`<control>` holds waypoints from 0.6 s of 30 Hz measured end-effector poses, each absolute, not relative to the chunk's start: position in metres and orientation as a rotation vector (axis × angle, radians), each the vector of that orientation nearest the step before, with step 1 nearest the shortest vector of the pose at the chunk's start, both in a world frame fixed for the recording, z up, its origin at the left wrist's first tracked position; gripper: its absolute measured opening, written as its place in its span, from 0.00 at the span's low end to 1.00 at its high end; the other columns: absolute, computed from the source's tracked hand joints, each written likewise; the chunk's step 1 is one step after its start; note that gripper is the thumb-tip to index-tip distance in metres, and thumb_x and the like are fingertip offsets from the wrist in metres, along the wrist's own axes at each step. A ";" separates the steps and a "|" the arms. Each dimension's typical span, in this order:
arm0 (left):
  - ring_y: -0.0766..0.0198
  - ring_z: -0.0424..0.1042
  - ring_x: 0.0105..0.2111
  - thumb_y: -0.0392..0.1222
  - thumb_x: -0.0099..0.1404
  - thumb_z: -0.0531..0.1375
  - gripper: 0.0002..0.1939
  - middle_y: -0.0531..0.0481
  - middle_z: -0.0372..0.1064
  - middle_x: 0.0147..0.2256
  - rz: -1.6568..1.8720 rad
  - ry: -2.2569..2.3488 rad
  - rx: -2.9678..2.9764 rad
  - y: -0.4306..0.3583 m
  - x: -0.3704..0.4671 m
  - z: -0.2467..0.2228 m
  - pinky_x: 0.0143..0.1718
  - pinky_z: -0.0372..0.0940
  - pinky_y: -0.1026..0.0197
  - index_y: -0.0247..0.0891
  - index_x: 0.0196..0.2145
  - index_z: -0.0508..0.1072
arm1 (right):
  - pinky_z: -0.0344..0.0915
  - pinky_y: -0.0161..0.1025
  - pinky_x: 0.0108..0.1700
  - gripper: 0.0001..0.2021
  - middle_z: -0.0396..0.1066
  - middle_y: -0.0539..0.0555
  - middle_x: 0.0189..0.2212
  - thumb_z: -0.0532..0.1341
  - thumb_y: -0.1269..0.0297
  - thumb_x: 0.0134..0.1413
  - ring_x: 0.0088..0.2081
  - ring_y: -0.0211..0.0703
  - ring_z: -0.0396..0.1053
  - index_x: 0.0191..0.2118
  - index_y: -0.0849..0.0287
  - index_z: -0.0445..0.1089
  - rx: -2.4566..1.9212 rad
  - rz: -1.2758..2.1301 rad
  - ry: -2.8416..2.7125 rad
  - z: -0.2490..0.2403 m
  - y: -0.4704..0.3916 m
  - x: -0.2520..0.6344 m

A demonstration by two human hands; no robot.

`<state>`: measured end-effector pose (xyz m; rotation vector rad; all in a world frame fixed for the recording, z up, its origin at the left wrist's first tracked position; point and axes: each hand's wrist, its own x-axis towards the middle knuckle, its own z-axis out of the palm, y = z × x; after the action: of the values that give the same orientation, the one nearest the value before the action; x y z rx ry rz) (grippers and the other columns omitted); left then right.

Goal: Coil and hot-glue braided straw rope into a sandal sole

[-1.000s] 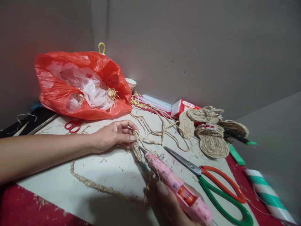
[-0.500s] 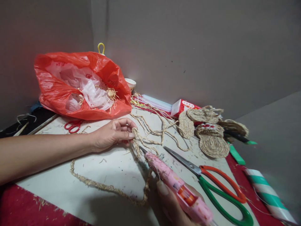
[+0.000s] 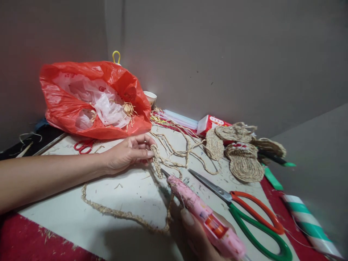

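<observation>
My left hand (image 3: 133, 152) pinches a short folded piece of braided straw cord (image 3: 157, 163) between thumb and fingers, above the white board (image 3: 122, 195). A long tail of the same cord droops in a loop towards me. My right hand (image 3: 202, 235), partly cut off by the lower edge, is wrapped round a pink hot glue gun (image 3: 190, 199) with a red-orange switch. Its thin metal tip points at the folded cord, very close to it; whether they touch I cannot tell. Large scissors (image 3: 228, 197) with one orange and one green handle lie just right of the glue gun.
A red plastic bag (image 3: 65, 123) with white bags and straw stands at the back left, near small red scissors (image 3: 83, 146). Coiled straw pieces (image 3: 246, 166) sit at the right, beside a red-and-white box (image 3: 209, 123). A green-and-white striped pack (image 3: 310, 221) lies at the right edge.
Almost nothing differs. The folded cord and my left hand have shifted very slightly up and left; the glue gun stays close to the cord.
</observation>
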<state>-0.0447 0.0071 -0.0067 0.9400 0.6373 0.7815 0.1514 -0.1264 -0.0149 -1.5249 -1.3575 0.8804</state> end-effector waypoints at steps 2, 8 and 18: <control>0.71 0.66 0.26 0.37 0.54 0.68 0.14 0.56 0.67 0.27 0.781 0.636 0.949 0.007 -0.045 -0.006 0.31 0.62 0.65 0.38 0.35 0.68 | 0.65 0.38 0.19 0.15 0.65 0.49 0.13 0.61 0.48 0.49 0.19 0.46 0.68 0.23 0.53 0.73 -1.499 0.861 -1.375 -0.016 -0.125 0.152; 0.70 0.67 0.26 0.36 0.54 0.68 0.14 0.56 0.68 0.27 0.797 0.618 0.954 0.009 -0.046 -0.007 0.32 0.61 0.65 0.38 0.35 0.68 | 0.66 0.37 0.20 0.16 0.65 0.49 0.14 0.61 0.48 0.48 0.18 0.44 0.66 0.21 0.53 0.71 -1.486 0.864 -1.388 -0.017 -0.124 0.154; 0.70 0.67 0.27 0.35 0.54 0.68 0.14 0.56 0.67 0.26 0.828 0.622 0.936 0.010 -0.045 -0.003 0.32 0.62 0.66 0.38 0.35 0.67 | 0.65 0.36 0.19 0.18 0.66 0.49 0.14 0.61 0.47 0.49 0.17 0.42 0.65 0.19 0.54 0.69 -1.497 0.835 -1.363 -0.014 -0.123 0.151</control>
<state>-0.0454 0.0098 -0.0030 0.9358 0.6222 0.8279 0.1506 -0.1233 -0.0139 -1.4971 -1.3631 0.8350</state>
